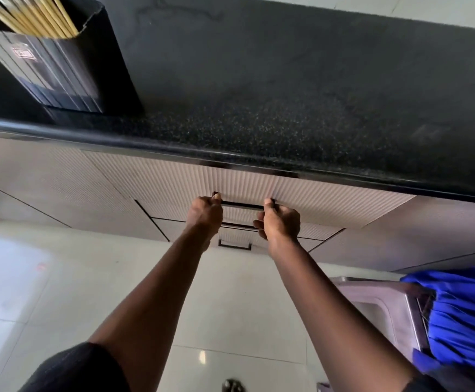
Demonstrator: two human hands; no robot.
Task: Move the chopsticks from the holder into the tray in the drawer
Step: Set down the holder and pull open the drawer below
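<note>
Several pale wooden chopsticks (37, 14) stand in a black ribbed holder (52, 66) at the far left of the dark countertop (259, 108). Below the counter edge is the top drawer (301, 193), its ribbed cream front closed. My left hand (205, 215) and my right hand (280, 222) are both closed around its thin black handle (242, 205), one at each end. The tray inside the drawer is hidden.
Two more drawers with black handles (235, 246) sit below the top one. A metal rack (386, 306) draped with blue cloth (462, 315) stands at the right on the glossy white floor tiles (89, 278).
</note>
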